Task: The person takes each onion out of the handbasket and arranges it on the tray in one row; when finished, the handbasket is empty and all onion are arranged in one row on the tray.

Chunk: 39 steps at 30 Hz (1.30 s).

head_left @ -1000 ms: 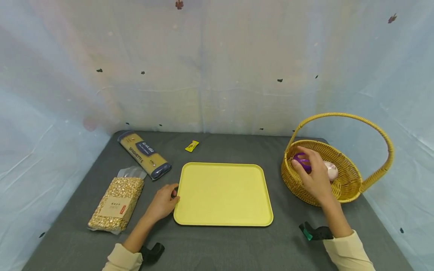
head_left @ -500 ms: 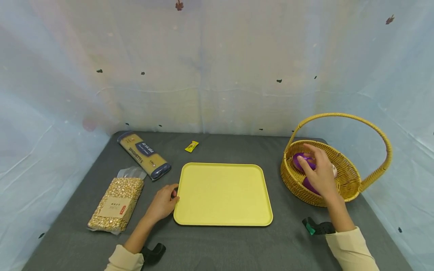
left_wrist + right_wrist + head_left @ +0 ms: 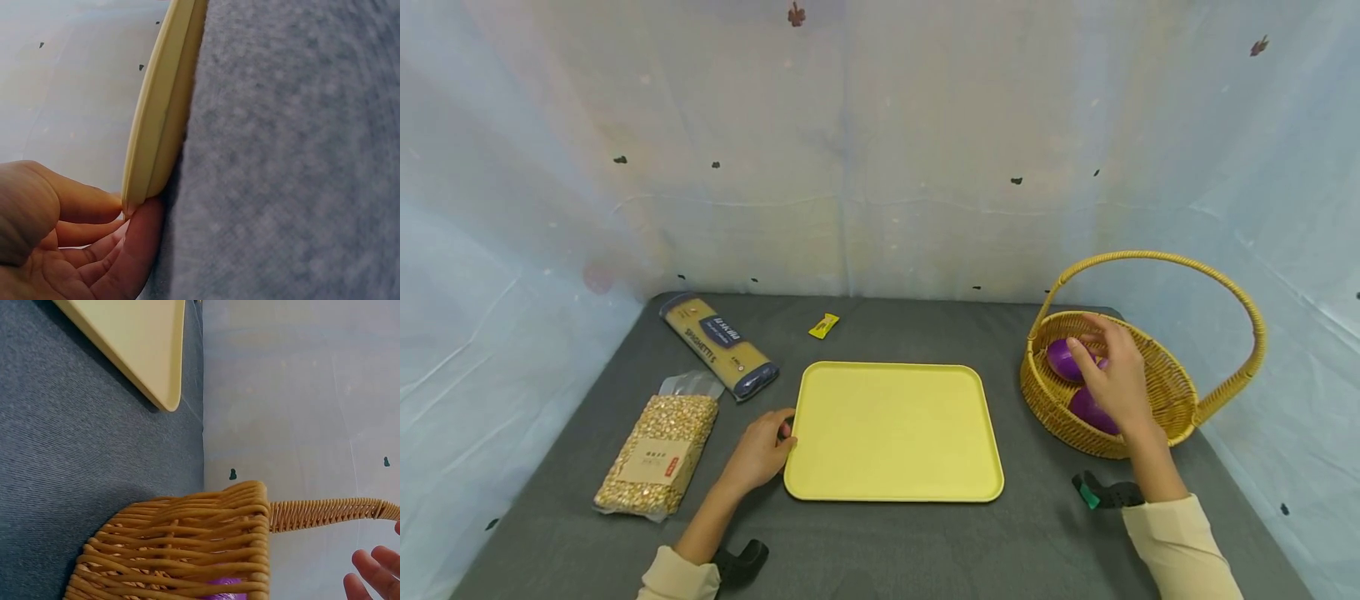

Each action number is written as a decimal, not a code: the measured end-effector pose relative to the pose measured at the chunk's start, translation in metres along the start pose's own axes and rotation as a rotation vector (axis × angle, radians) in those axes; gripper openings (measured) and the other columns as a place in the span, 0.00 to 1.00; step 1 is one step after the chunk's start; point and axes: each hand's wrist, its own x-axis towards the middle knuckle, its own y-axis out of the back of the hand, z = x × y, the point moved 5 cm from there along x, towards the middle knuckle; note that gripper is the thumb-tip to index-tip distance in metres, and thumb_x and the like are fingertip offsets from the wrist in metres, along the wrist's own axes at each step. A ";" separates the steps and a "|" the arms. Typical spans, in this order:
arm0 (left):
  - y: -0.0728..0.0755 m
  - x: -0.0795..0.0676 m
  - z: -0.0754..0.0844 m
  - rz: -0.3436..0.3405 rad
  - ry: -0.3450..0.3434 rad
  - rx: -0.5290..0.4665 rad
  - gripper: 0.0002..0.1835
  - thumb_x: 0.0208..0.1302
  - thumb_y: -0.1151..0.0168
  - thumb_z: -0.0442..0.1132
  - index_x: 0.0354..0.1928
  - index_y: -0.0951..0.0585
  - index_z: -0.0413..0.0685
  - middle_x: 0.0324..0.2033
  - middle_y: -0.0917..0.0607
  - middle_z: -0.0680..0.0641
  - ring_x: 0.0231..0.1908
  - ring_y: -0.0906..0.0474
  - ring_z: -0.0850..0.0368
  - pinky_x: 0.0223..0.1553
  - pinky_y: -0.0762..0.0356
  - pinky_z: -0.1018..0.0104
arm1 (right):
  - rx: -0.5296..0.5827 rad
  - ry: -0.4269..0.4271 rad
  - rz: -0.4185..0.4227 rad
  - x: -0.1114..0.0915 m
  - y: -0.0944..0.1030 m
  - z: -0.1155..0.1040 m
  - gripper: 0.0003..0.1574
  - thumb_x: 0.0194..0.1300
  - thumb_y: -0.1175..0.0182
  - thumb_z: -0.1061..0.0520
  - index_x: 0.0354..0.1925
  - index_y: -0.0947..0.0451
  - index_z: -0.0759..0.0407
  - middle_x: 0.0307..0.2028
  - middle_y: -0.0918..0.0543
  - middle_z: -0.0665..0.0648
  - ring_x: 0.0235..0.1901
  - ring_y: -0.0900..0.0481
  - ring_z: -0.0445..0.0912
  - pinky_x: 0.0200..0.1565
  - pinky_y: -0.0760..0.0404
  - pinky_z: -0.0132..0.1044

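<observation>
the left hand [image 3: 758, 448] pinches the left edge of the yellow tray [image 3: 895, 432] on the gray tabletop [image 3: 910, 550]. the right hand [image 3: 1116, 379] is over the basket [image 3: 1048, 417], fingers apart, near round purple things [image 3: 1092, 410] inside.

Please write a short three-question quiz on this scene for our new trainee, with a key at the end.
1. True or false: the left hand pinches the edge of the yellow tray.
2. Multiple choice: which colour are the items visible inside the wicker basket?
A) green
B) purple
C) orange
3. Short answer: which lies nearer the person, the spaghetti pack or the bag of golden kernels?

Key: 1. True. 2. B. 3. The bag of golden kernels.
</observation>
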 end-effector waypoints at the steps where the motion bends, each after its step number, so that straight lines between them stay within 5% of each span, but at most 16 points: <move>1: 0.000 0.000 0.000 0.002 -0.001 0.000 0.21 0.58 0.40 0.28 0.55 0.27 0.31 0.28 0.27 0.48 0.23 0.34 0.58 0.24 0.35 0.66 | 0.004 -0.003 0.000 0.001 0.000 0.001 0.28 0.64 0.42 0.57 0.61 0.32 0.64 0.52 0.28 0.68 0.42 0.29 0.29 0.39 0.34 0.11; 8: 0.000 -0.001 -0.001 0.009 -0.015 0.002 0.21 0.58 0.40 0.28 0.54 0.27 0.31 0.28 0.27 0.48 0.23 0.34 0.59 0.23 0.35 0.67 | -0.004 0.016 0.010 0.008 0.001 0.003 0.28 0.64 0.42 0.58 0.61 0.33 0.64 0.51 0.27 0.65 0.41 0.25 0.54 0.40 0.33 0.11; 17: 0.000 0.000 -0.002 0.004 0.000 -0.006 0.21 0.59 0.40 0.29 0.55 0.27 0.31 0.28 0.27 0.48 0.24 0.33 0.59 0.24 0.34 0.67 | -0.004 -0.028 0.001 0.012 0.002 0.006 0.28 0.65 0.42 0.57 0.60 0.32 0.64 0.50 0.28 0.65 0.42 0.25 0.50 0.40 0.31 0.12; 20: 0.001 0.000 -0.002 0.005 0.002 -0.004 0.21 0.59 0.40 0.29 0.54 0.27 0.31 0.28 0.26 0.48 0.24 0.33 0.58 0.25 0.34 0.66 | -0.009 -0.047 -0.004 0.013 0.002 0.008 0.28 0.65 0.43 0.56 0.61 0.32 0.64 0.51 0.29 0.66 0.43 0.27 0.41 0.40 0.32 0.12; 39: 0.000 -0.003 -0.001 0.010 0.006 -0.029 0.21 0.58 0.40 0.28 0.54 0.27 0.32 0.28 0.26 0.48 0.22 0.34 0.59 0.22 0.35 0.68 | -0.031 -0.092 -0.038 0.025 0.010 0.019 0.30 0.67 0.46 0.53 0.63 0.36 0.65 0.53 0.29 0.67 0.45 0.25 0.56 0.39 0.35 0.11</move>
